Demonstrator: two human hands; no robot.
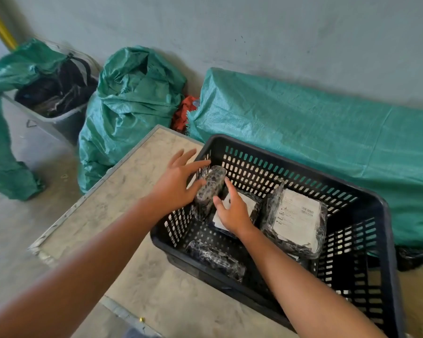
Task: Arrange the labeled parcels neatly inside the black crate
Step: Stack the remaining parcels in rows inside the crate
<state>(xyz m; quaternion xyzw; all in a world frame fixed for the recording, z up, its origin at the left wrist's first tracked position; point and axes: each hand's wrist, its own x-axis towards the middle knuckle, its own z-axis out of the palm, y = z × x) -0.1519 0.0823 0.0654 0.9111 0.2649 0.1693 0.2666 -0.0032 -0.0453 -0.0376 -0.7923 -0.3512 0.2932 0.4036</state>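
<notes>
Grey-green wall (pixel 279 32), concrete floor (pixel 15 228), worn tabletop (pixel 122 211), green woven sacks (pixel 130 106), grey bin (pixel 59 123), yellow pole (pixel 0 25)

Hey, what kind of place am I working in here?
Probably a parcel sorting or storage area: labeled parcels in a black crate, green woven sacks against a bare wall.
</notes>
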